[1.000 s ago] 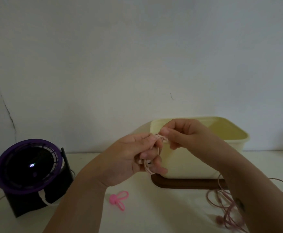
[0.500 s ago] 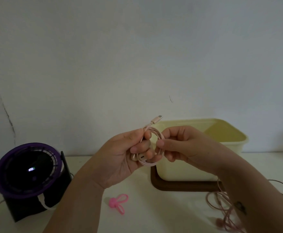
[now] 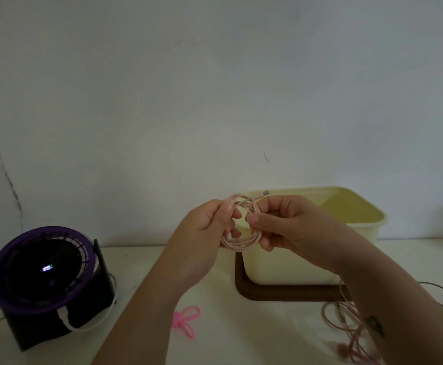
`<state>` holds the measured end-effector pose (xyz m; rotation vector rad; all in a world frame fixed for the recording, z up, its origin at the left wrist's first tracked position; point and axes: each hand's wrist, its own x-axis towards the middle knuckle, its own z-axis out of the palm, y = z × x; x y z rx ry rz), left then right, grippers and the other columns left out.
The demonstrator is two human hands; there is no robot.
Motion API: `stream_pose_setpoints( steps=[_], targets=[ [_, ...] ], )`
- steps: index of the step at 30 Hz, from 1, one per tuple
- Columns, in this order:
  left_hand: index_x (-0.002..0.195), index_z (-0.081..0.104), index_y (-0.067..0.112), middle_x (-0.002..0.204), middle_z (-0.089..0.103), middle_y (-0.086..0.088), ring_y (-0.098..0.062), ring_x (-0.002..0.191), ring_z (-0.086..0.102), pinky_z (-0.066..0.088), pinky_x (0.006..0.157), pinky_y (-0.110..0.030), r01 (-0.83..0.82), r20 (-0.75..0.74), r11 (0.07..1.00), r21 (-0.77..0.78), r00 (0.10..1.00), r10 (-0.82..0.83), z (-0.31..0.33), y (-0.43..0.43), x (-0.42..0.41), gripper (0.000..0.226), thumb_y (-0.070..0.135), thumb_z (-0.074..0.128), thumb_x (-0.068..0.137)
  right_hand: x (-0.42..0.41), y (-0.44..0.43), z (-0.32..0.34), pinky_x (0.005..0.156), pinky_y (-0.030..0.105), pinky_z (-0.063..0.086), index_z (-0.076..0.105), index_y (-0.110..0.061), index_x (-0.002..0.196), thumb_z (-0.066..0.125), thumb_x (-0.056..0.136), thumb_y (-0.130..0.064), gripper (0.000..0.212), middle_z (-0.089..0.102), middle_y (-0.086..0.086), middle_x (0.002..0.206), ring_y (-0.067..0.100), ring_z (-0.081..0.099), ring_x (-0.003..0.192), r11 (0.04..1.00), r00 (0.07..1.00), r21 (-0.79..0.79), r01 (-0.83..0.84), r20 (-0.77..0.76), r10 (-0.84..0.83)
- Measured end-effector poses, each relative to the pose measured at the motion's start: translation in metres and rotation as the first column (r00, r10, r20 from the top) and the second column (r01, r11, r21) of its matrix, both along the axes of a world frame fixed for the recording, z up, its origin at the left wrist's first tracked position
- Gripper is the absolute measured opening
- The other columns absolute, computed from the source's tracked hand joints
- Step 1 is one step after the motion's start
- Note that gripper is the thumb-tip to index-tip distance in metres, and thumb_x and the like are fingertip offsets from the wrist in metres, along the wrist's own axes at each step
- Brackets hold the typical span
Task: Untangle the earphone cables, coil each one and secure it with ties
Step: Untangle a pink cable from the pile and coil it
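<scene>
On the white table (image 3: 267, 343) by the wall sits a big pale yellow tub (image 3: 280, 270), and it stands on a dark brown tray (image 3: 244, 291). Far to the left is a round fan (image 3: 44, 272) with a purple ring and a black body; a tiny light glows in its middle. Up over the table, in front of the tub, two hands meet. The left hand (image 3: 202, 230) and the right hand (image 3: 291, 227) both hold one pale pink earphone cable (image 3: 241, 245). It is wound into a small round ring of many loops. The left hand's fingers are curled round the left side of the ring, and the right hand pinches the right side with thumb and fingers. Under the right arm, a second pink cable (image 3: 346, 320) lies loose on the table in messy loops. A bright pink tie (image 3: 186, 321) lies on the table below the left arm, touching nothing else. At the top of the ring, a small silver plug (image 3: 265, 192) sticks out to the right.
</scene>
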<state>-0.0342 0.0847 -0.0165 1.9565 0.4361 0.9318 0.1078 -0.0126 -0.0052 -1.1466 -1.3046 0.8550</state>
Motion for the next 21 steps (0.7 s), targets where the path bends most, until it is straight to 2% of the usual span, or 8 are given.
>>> stream_pose_setpoints(
  steps=[3,7,11,13,17,21],
  targets=[
    [0.075,0.052,0.028,0.058,0.051,0.011,0.002,0.055,0.047,0.036,0.053,-0.013,-0.148,-0.037,0.955,0.257,0.986,0.163,-0.002,-0.005,0.001,0.029,0.033,0.036,0.098,-0.002,-0.001,0.0,0.054,0.018,0.047,0.066,-0.01,0.074,0.065,0.074,-0.021,0.011,0.059,0.007,0.065,0.01,0.053,0.052,1.0,1.0,-0.011,-0.021,-0.024,0.021],
    [0.076,0.046,0.029,0.06,0.047,0.011,0.002,0.057,0.047,0.036,0.053,-0.015,-0.192,-0.035,0.902,0.385,0.974,0.223,-0.002,-0.009,0.003,0.027,0.036,0.032,0.098,-0.005,0.0,0.002,0.053,0.018,0.048,0.069,-0.018,0.063,0.064,0.073,-0.019,0.011,0.06,0.005,0.06,0.01,0.055,0.052,1.0,0.995,0.025,-0.018,-0.1,0.02],
    [0.074,0.042,0.033,0.06,0.048,0.011,0.003,0.057,0.048,0.036,0.052,-0.014,-0.195,-0.047,0.891,0.41,0.971,0.234,-0.002,-0.012,0.002,0.026,0.036,0.031,0.098,-0.009,0.005,-0.003,0.054,0.018,0.049,0.068,-0.013,0.068,0.066,0.071,-0.018,0.006,0.062,0.005,0.059,0.01,0.057,0.052,0.996,0.987,0.059,0.061,-0.155,-0.051],
    [0.071,0.04,0.037,0.058,0.047,0.014,0.007,0.056,0.048,0.035,0.052,-0.012,-0.178,-0.054,0.892,0.416,0.974,0.219,-0.003,-0.015,0.004,0.028,0.033,0.033,0.099,-0.009,0.008,-0.005,0.054,0.018,0.049,0.066,-0.006,0.076,0.067,0.07,-0.017,0.012,0.063,0.006,0.062,0.01,0.058,0.052,0.992,0.98,0.063,0.11,-0.171,-0.098],
    [0.07,0.04,0.028,0.06,0.045,0.009,0.003,0.053,0.045,0.033,0.05,-0.017,-0.166,-0.113,0.905,0.392,0.968,0.226,-0.005,-0.016,0.007,0.031,0.035,0.031,0.099,-0.009,0.01,-0.006,0.055,0.019,0.051,0.065,0.001,0.084,0.068,0.069,-0.016,0.022,0.065,0.017,0.074,0.011,0.059,0.054,0.987,0.969,0.067,0.144,-0.214,-0.127],
    [0.068,0.043,0.027,0.059,0.044,0.008,0.001,0.053,0.044,0.035,0.051,-0.016,-0.151,-0.117,0.922,0.356,0.972,0.204,-0.002,-0.018,0.004,0.034,0.035,0.031,0.099,-0.01,0.008,-0.005,0.056,0.019,0.051,0.066,0.001,0.083,0.07,0.066,-0.018,0.026,0.064,0.011,0.067,0.012,0.06,0.055,0.98,0.967,0.077,0.181,-0.195,-0.163]
  ],
)
